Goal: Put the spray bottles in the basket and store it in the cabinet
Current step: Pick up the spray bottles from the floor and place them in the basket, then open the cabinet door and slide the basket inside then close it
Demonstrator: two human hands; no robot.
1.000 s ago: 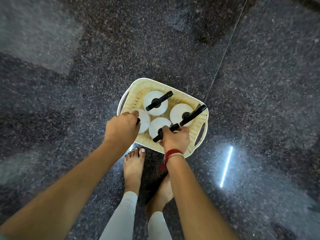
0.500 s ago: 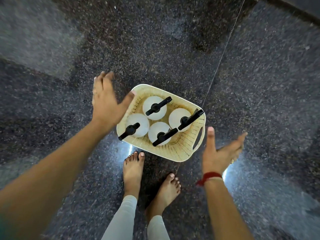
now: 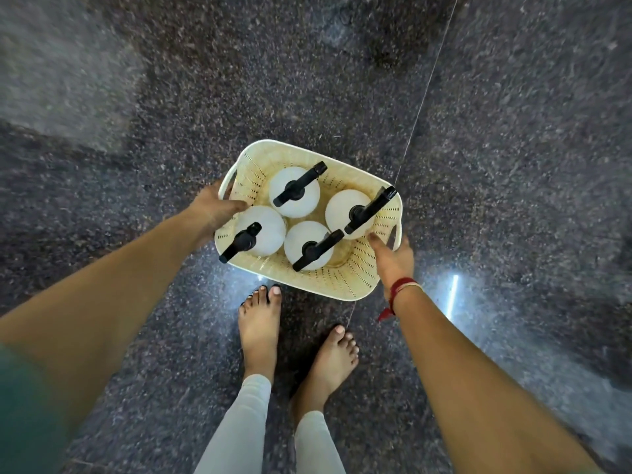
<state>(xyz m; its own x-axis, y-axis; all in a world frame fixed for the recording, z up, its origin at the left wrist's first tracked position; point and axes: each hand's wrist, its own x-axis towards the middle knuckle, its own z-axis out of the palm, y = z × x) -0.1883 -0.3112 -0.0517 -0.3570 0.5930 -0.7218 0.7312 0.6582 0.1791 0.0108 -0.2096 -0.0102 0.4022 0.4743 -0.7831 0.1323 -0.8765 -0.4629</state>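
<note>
A cream perforated plastic basket [image 3: 338, 285] stands over the dark floor in front of my feet. Inside it stand several white spray bottles [image 3: 294, 191] with black trigger heads, all upright. My left hand [image 3: 213, 208] grips the basket's left side by the handle slot, thumb over the rim. My right hand [image 3: 393, 260] holds the right side at the other handle slot, thumb inside the rim. A red thread band circles my right wrist.
Dark speckled stone floor [image 3: 513, 148] all around, with a thin joint line [image 3: 427, 94] running away at upper right. My bare feet [image 3: 260, 323] stand just below the basket. A ceiling light reflects on the floor [image 3: 453, 295] at right.
Both hands left the bottle heads, spread apart, then came in to grasp the basket's two sides. The basket appears closer and larger now.
</note>
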